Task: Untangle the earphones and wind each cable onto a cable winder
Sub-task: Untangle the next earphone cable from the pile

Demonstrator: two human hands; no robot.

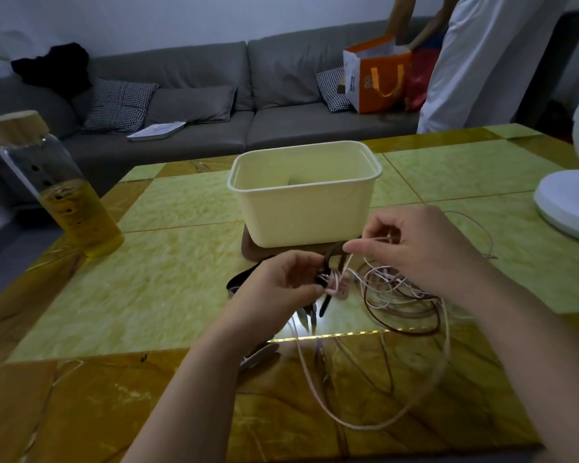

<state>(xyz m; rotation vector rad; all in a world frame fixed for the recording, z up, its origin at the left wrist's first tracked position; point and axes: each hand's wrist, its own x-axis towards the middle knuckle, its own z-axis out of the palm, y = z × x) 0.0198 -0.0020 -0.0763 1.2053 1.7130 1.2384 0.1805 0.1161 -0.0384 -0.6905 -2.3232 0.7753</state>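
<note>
Teasing apart knotted earphones over a glossy table, a person works the snarl between both hands. At far left, a glass bottle with a wooden cap and yellow liquid stands near the table's edge, well apart from the work and unlikely to be struck.

The left hand is curled round a bunch where pink cable wraps a dark strap; whether that strap is a cable winder cannot be told. Just above it, the right hand pinches a single pink strand between thumb and forefinger.

A firm tug on that strand would likely cinch the knot tighter rather than free it. The brown cable lies threaded through the pink loops in the tangle on the table below the right hand, so winding either one now would drag the other along. One long pink loop sweeps, blurred, toward the near edge and could slip off and pull.

Both cables are thin, limp and round, the pink pale and matte, the brown darker. The table is slick stone-patterned green and amber. Behind the hands sits a smooth cream plastic tub with rounded corners; at right, a white fan base.
</note>
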